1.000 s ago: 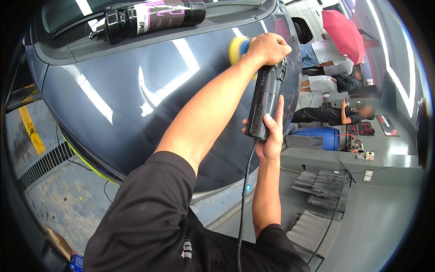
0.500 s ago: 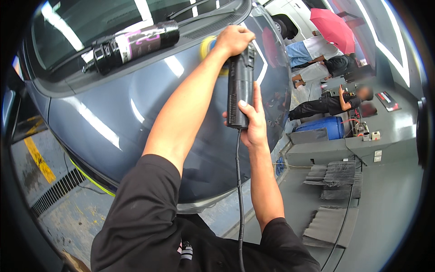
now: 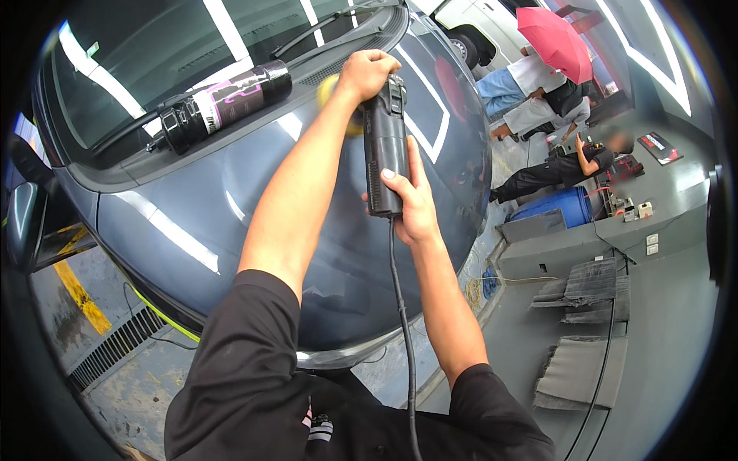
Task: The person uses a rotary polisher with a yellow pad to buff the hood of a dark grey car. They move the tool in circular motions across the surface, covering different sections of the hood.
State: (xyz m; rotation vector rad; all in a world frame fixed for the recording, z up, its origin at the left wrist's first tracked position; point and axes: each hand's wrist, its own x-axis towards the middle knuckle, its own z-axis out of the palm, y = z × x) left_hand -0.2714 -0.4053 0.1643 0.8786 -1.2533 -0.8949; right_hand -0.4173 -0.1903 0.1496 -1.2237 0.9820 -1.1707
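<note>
A black polisher (image 3: 382, 157) with a yellow pad (image 3: 328, 92) lies across the far part of a dark blue-grey car hood (image 3: 350, 284). The pad is blurred and partly hidden behind my left wrist. My left hand (image 3: 364, 75) is closed over the head end of the polisher. My right hand (image 3: 415, 203) wraps the rear end of its body, with the thumb on top and a finger stretched along the side. From that end a black cord (image 3: 400, 307) runs down toward my body. A black bottle (image 3: 265, 86) with a printed label lies at the windshield base.
Wiper arms (image 3: 327, 23) rest along the windshield. At the right, a person in black (image 3: 553, 173) stands near a blue barrel (image 3: 565, 206); other people are near a red umbrella (image 3: 555, 44). Grey mats (image 3: 582, 373) hang on the right wall. A floor drain (image 3: 115, 346) lies left.
The polisher and both hands have shifted a little to the left over the hood. The whole view has also tilted slightly. Both hands keep their hold.
</note>
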